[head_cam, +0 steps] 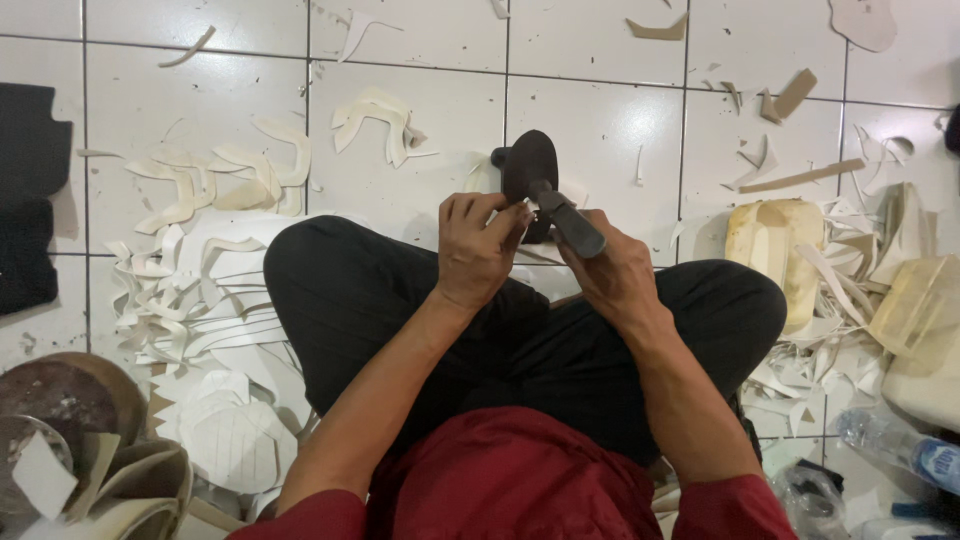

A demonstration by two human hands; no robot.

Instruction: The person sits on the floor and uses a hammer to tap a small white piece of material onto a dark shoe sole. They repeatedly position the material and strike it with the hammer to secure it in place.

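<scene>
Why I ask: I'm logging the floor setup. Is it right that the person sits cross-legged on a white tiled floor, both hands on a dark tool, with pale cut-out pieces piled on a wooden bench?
Not quite. The head view shows the pale cut-out pieces lying on the white tiled floor, not on a bench. The rest holds: left hand and right hand are both on the dark tool.

Two hands: left hand [478, 250], right hand [612, 272]. One dark shoe sole piece [528, 165]. One dark-handled tool [572, 222]. Two black foam pads [30, 195], stacked at left floor edge. One clear plastic bottle [900, 448]. Two yellowish shoe forms [775, 250], second partly cut by right frame edge. Brown cardboard strips [800, 177]: about five. Cream cut-out strips [220, 180] and offcuts on floor: dozens, too tangled for exact count. One stack of white quilted pieces [235, 440].
</scene>
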